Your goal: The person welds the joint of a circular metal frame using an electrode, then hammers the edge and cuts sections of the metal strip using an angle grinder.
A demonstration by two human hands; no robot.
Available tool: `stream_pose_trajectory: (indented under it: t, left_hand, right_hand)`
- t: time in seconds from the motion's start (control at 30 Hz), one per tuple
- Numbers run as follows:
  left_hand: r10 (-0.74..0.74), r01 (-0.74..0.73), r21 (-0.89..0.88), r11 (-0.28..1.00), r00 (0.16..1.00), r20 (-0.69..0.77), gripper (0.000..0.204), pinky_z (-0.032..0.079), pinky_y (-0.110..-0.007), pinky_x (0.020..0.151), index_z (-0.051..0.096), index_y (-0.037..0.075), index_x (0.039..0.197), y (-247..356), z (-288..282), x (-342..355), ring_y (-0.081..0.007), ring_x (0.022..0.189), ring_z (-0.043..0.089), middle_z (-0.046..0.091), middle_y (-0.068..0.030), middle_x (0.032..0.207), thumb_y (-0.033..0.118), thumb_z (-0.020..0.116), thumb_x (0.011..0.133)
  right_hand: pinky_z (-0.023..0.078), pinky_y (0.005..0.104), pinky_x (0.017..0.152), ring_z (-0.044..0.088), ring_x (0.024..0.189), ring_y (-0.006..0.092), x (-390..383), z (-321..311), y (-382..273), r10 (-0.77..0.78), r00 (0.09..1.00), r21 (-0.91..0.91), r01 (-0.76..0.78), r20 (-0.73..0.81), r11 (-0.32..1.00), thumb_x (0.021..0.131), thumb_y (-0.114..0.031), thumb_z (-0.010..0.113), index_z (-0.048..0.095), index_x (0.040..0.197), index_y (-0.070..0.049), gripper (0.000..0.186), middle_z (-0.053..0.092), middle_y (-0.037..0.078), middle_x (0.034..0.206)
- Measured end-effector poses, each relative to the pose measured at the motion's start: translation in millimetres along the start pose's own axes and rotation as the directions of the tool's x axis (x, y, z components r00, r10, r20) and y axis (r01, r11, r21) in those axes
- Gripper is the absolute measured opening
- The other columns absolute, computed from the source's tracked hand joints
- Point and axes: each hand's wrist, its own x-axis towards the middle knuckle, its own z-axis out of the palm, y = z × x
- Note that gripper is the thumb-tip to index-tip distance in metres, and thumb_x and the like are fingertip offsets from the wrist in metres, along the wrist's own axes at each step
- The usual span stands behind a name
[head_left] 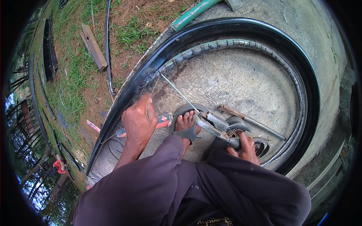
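Observation:
My right hand (244, 148) is closed around the handle of a welding electrode holder (213, 127). A pale welding rod (177, 91) is clamped in its jaws and slants up to the left. The rod's tip meets, or nearly meets, a curved dark metal piece (249, 23) at the end of its segmented inner strip (222, 43). Bluish-grey marks or haze surround that spot. My left hand (139, 118) pinches a thin wire (155, 84) whose upper end reaches toward the same place. My sandalled foot (186, 122) rests between the hands.
Inside the curve a hammer-like tool (260, 126) lies on the concrete (233, 79). A red and grey box (163, 120) sits beside my left wrist. Beyond the curve are a green pipe (194, 13), a wooden block (94, 49) and a long black strip (108, 45) on grass.

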Motion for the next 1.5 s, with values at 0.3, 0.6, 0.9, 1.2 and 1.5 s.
stream_pose_trajectory:
  t: [0.3,0.6,0.9,1.2,1.5]
  left_hand:
    - [-0.005,0.005,-0.018,1.000,1.000,-0.009,0.020,0.054,-0.042,0.067,0.072,0.002,0.108,-1,1,0,-0.0412,0.075,0.070,0.070,-0.0236,0.083,0.006,0.063,0.091]
    - [-0.017,0.015,0.042,0.999,0.999,0.039,0.020,0.053,-0.044,0.065,0.071,0.003,0.108,-2,0,0,-0.0410,0.074,0.070,0.069,-0.0234,0.081,0.007,0.063,0.091]
    - [-0.029,0.029,0.017,0.999,0.999,0.013,0.021,0.054,-0.045,0.070,0.071,0.001,0.110,-2,2,0,-0.0411,0.078,0.071,0.071,-0.0235,0.084,0.009,0.063,0.092]
    - [-0.021,0.021,-0.040,0.999,1.000,-0.010,0.019,0.054,-0.045,0.069,0.071,0.002,0.108,-3,6,0,-0.0418,0.077,0.070,0.070,-0.0240,0.084,0.010,0.063,0.093]
    - [-0.019,0.019,-0.018,1.000,1.000,-0.003,0.020,0.054,-0.044,0.070,0.072,0.002,0.109,-4,6,1,-0.0420,0.080,0.070,0.070,-0.0249,0.086,0.009,0.063,0.092]
  right_hand:
    - [0.055,0.0491,0.083,0.067,0.097,0.0521,-2,-1,-6,0.018,1.000,-0.049,-0.018,-0.010,0.999,0.069,-0.007,0.074,0.055,0.130,0.003,0.065,0.066,0.034,0.107]
    - [0.053,0.0463,0.073,0.066,0.081,0.0485,-1,6,2,-0.036,0.997,0.048,0.039,-0.070,0.998,0.071,-0.013,0.076,0.057,0.122,0.004,0.057,0.067,0.026,0.093]
    - [0.053,0.0479,0.073,0.066,0.079,0.0478,0,4,2,-0.035,0.999,0.026,0.036,-0.038,0.999,0.068,-0.012,0.076,0.056,0.120,0.003,0.058,0.067,0.026,0.089]
    - [0.053,0.0481,0.075,0.067,0.083,0.0485,2,4,0,-0.023,0.999,-0.041,0.022,-0.027,0.999,0.069,-0.012,0.078,0.056,0.122,0.002,0.059,0.068,0.026,0.093]
    - [0.049,0.0493,0.085,0.064,0.092,0.0474,1,0,-8,0.051,0.999,-0.036,-0.051,0.006,0.998,0.070,-0.015,0.078,0.057,0.124,0.001,0.060,0.066,0.027,0.100]
